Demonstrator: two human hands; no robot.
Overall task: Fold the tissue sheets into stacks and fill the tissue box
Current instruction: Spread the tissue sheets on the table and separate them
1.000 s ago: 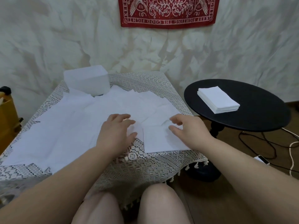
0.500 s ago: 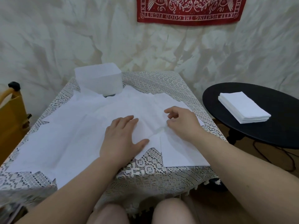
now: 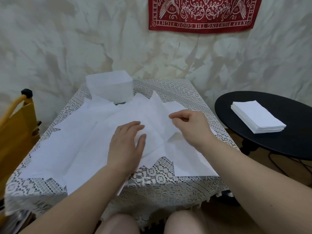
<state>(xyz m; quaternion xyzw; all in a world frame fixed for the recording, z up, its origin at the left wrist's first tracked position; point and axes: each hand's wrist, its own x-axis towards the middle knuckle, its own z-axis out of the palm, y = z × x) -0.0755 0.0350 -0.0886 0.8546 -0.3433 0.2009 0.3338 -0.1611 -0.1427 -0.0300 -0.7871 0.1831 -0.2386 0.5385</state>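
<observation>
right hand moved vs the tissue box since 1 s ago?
Yes. The right hand has gone away from the table's near edge toward the tissue box, lifting a pinched tissue sheet off the lace tablecloth.

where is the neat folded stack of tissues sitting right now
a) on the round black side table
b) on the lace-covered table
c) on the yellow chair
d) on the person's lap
a: the folded tissue stack lies on the round black side table, apart from the loose sheets spread over the lace-covered table.
</observation>
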